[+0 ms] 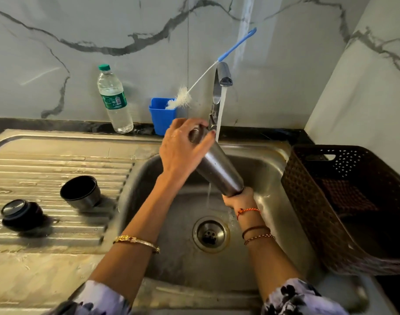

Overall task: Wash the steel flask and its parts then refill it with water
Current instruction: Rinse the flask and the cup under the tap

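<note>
You have the steel flask tilted over the sink, one end raised toward the tap and the other low on the right. Your left hand is wrapped over the upper end, fingers curled round it. Your right hand is clamped on the lower end. Which end carries the mouth cannot be told, as both are covered by your hands.

The tap is running. The stream falls just beside the upper end of the flask, and water runs off below it toward the drain.

Two parts stand apart from the flask on the ribbed drainboard: the cup, lying open-mouthed, and the stopper, nearer the left edge. Both sit on a wet surface; whether they have been washed cannot be determined.

The bottle brush stands in the blue holder at the back wall, not in hand. No soap or foam is visible.

Assessment: the flask is dismantled and its body is under rinse or shake-out. This looks like an early to middle stage. Outstanding, as judged: completing the wash, attending to the cup and stopper if not done, refilling with water, and reassembly.
</note>
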